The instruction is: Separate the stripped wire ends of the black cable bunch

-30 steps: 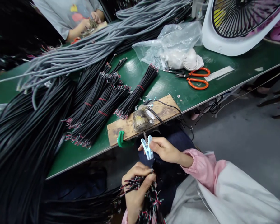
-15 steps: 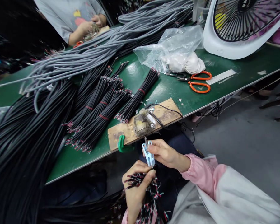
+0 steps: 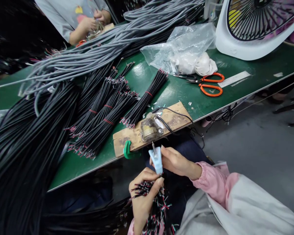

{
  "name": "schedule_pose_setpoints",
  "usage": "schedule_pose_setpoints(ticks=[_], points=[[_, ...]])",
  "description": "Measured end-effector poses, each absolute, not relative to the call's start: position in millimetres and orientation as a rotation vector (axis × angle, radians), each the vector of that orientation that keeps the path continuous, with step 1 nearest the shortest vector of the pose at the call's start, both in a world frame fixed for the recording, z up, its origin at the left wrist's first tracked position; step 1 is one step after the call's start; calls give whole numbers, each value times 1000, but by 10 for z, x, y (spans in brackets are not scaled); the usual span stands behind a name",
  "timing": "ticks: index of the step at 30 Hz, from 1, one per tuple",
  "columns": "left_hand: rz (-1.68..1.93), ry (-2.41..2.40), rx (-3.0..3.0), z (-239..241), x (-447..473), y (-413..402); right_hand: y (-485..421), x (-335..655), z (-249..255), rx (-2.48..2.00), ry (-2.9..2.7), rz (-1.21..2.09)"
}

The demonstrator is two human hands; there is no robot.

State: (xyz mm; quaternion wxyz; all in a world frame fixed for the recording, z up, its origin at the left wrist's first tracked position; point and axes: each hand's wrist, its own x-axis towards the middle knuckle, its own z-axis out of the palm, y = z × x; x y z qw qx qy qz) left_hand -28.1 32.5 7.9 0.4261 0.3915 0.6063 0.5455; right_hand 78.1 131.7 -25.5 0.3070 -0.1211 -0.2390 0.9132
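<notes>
My left hand (image 3: pixel 142 192) is closed on a bunch of thin black cables (image 3: pixel 159 209) with red, white and green wire ends. Its thumb and forefinger pinch one cable end right below a light blue clothespin (image 3: pixel 156 160). That clothespin sits on a metal spindle (image 3: pixel 153 146) pointing down from a small grimy motor (image 3: pixel 149 129), and its outline is smeared. Around the clothespin, my right hand (image 3: pixel 172 161) has its fingers apart, forefinger on the right side and a fingertip showing on the left; it does not grip the clip.
A green clamp (image 3: pixel 128 150) holds the motor's wooden board (image 3: pixel 177 114) at the table edge. Bundled black cables (image 3: pixel 147 96), grey cables (image 3: pixel 107 49), orange-handled scissors (image 3: pixel 210 85), a plastic bag (image 3: pixel 181 45) and a white fan (image 3: pixel 245 49) lie beyond. Across the table, a person's hands (image 3: pixel 88 24) work.
My right fingers have loosened from the clothespin, which has turned about its axis and now looks smeared and wider. My left hand keeps its hold on the cables.
</notes>
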Motion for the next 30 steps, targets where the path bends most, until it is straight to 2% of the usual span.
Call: schedule_pose_setpoints(ticks=[9,13,16,22,30], points=[[1323,1518,906,51,-275,212,1185,1027,-440,-486,-946,2261],[1230,1475,830,27,-256,148,1114,1183,-399,-393,-1052,2240],[1189,1382,707,-29,-214,110,1070,1236,-379,-318,-1233,2114],[1169,1297,317,-129,-68,30,1016,1249,-352,-444,-1484,1803],[1084,1380,536,-140,30,7,1009,1256,-321,-478,-1563,1820]])
